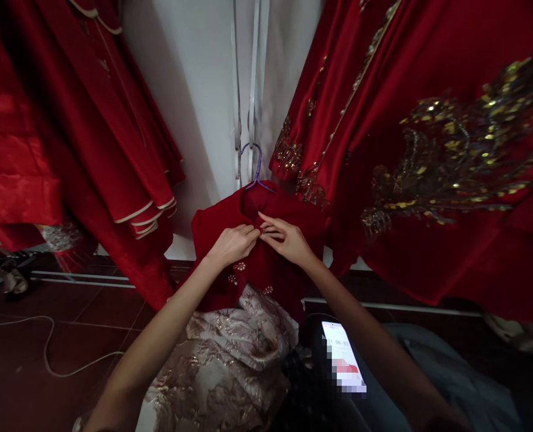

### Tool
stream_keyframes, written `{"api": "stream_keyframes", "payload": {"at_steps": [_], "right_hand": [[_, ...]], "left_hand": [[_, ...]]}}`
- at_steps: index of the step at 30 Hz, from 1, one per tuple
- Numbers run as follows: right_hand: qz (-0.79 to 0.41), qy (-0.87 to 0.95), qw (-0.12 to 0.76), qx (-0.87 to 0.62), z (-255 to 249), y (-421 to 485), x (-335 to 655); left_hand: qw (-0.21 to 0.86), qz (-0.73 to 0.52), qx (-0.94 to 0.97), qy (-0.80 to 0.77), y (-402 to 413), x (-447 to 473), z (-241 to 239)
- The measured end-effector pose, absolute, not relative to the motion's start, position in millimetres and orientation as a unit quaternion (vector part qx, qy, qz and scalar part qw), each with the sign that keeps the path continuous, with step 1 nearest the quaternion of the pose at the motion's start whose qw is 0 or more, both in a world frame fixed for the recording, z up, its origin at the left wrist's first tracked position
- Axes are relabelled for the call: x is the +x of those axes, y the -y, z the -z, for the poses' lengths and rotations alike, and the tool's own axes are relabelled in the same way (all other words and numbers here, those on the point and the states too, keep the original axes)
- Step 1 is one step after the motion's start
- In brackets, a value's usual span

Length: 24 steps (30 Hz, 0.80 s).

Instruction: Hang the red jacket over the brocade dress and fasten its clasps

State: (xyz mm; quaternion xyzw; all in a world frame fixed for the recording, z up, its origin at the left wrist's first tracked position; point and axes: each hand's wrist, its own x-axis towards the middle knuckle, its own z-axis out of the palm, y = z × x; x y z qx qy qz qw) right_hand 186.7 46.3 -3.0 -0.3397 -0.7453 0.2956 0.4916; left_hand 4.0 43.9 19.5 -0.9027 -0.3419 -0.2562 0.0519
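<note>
Both hands are up at the front of a small red top, right at the centre of the view. The left hand is curled, its fingers bunched together and pinching the cloth just below the collar. The right hand comes in from the other side, thumb and fingers closed on that same spot. The fingertips of the two hands meet, touching or very nearly so. What exactly sits between them is too small to tell.

The red top hangs on a purple hanger, and the hook is caught on the metal handles of a white cupboard behind it. Small beaded ornaments dot the front of the top just under the left hand.

Below the forearms, a pale gold patterned cloth lies bunched up, its upper edge tucked under the hem of the top. Just to its right lies a phone with its screen lit.

On the right hangs a big red gown with heavy gold sequin embroidery. On the left hang more red robes with cream piping. A white cord loops across the dark red floor at lower left.
</note>
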Motion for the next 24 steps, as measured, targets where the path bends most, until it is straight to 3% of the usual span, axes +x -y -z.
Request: {"api": "stream_keyframes", "payload": {"at_steps": [4, 7, 9, 16, 20, 24], "right_hand": [[-0.313, 0.721, 0.511, -0.347, 23.7, -32.1, 173.5], [-0.255, 0.741, 0.505, -0.362, 45.5, -12.1, 157.3], [-0.236, 0.74, 0.506, -0.376, 59.5, 0.4, 149.1], [-0.324, 0.645, 0.529, -0.447, 86.5, 27.1, 171.2], [-0.293, 0.599, 0.589, -0.456, 62.1, 46.6, 201.6], [-0.326, 0.608, 0.587, -0.424, 24.1, 61.3, 212.8]], "left_hand": [[-0.205, 0.455, -0.779, 0.379, -39.8, 13.2, 2.3], [-0.424, 0.477, -0.688, 0.344, -35.6, 19.8, 19.1], [-0.491, 0.472, -0.655, 0.327, -33.0, 20.6, 26.3], [-0.492, 0.477, -0.644, 0.339, -18.5, -1.2, 27.1], [-0.502, 0.415, -0.681, 0.335, -16.0, -4.8, 28.7], [-0.502, 0.412, -0.684, 0.332, -28.3, 16.9, 36.4]]}}
